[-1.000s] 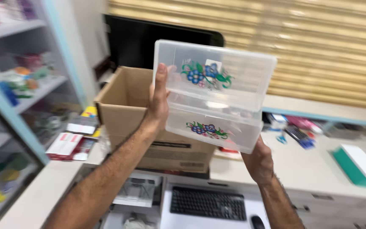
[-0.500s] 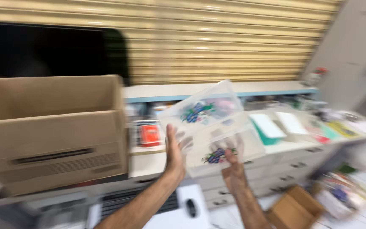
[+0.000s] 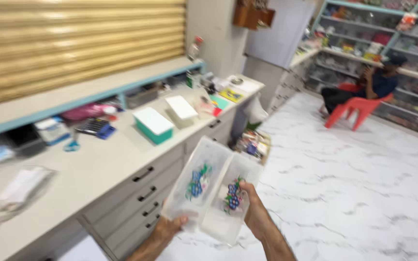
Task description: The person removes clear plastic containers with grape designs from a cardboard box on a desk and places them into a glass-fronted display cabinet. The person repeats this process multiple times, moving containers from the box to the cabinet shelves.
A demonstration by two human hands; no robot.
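Box (image 3: 212, 193) swung lower, rightward | view turned off carton | hands (image 3: 170, 226) (image 3: 253, 212) both grip it

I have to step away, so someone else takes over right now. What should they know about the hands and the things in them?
Left hand: grips the lower corner of the clear plastic box with flower prints.
Right hand: holds the box's right side.
The box is empty, tilted, held in the air beside the counter, above the marble floor.
Done: box is in both hands.
Left: it rests on no surface yet.
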